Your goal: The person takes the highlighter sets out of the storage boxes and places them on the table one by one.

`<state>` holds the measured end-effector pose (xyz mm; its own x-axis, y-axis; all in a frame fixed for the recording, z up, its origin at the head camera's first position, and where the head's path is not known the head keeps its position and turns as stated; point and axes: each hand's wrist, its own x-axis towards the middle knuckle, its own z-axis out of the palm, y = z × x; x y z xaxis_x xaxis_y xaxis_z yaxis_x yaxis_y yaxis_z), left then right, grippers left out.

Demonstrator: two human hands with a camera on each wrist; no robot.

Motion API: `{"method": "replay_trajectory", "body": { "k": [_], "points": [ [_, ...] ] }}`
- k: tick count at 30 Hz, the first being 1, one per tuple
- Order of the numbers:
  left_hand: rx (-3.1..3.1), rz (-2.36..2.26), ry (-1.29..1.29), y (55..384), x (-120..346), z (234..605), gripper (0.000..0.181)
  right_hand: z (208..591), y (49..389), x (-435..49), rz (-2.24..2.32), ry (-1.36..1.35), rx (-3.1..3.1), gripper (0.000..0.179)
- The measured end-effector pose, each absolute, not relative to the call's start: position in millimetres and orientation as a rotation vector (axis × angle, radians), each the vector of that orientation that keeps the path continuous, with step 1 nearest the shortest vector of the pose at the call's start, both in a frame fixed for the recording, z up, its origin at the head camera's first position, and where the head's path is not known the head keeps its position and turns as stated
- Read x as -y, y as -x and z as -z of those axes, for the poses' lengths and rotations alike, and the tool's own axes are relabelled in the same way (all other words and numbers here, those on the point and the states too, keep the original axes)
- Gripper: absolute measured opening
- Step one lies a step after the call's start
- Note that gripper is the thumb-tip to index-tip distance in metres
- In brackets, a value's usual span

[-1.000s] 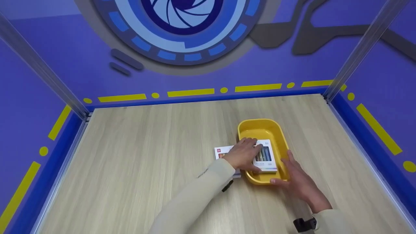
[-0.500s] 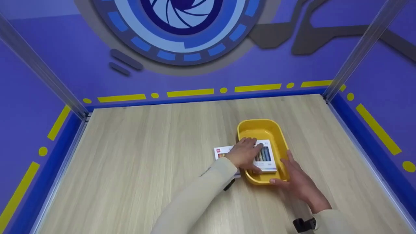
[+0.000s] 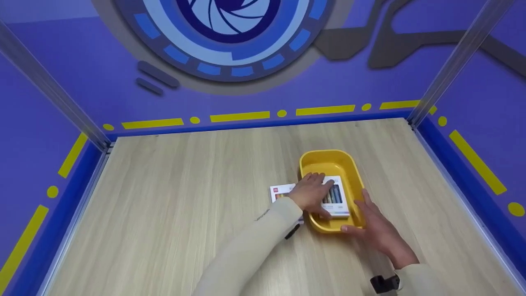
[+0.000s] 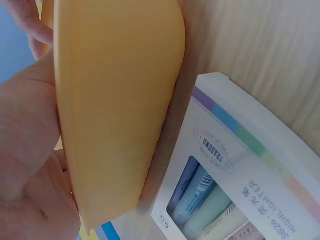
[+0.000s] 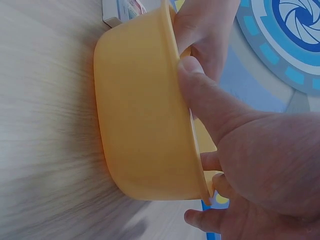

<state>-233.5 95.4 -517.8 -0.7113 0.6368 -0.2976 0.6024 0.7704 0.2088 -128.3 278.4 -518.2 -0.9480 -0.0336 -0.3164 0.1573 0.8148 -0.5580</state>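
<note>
A yellow plastic tray (image 3: 354, 167) stands on the table's right half. Inside it lies a white windowed box of pens (image 3: 337, 209), bluish and tan barrels showing. My left hand (image 3: 309, 195) reaches over the left rim and grips this box, thumb at its near edge, fingers across its left part and far edge. My right hand (image 3: 380, 232) holds the tray's near right corner, its thumb on the rim in the right wrist view. Beside the tray, a highlighter box (image 4: 235, 145) lies on the table, largely hidden by my left arm in the head view.
The light wooden table (image 3: 185, 197) is bounded by a blue-purple back wall (image 3: 230, 102) and side walls with yellow markings. Metal posts (image 3: 452, 65) stand at the back corners. The highlighter box sits close against the tray's left side.
Both hands, the tray and the boxes stay almost in place. My left forearm and sleeve have shifted slightly to the right.
</note>
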Motion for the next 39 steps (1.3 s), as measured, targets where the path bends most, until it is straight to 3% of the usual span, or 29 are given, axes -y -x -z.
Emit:
{"method": "replay_trajectory", "body": {
  "k": [39],
  "points": [
    [-2.646,-0.03,-1.005,236,-107,527,0.099,520,127,-279,0.853,-0.094,-2.701,0.106]
  ]
}}
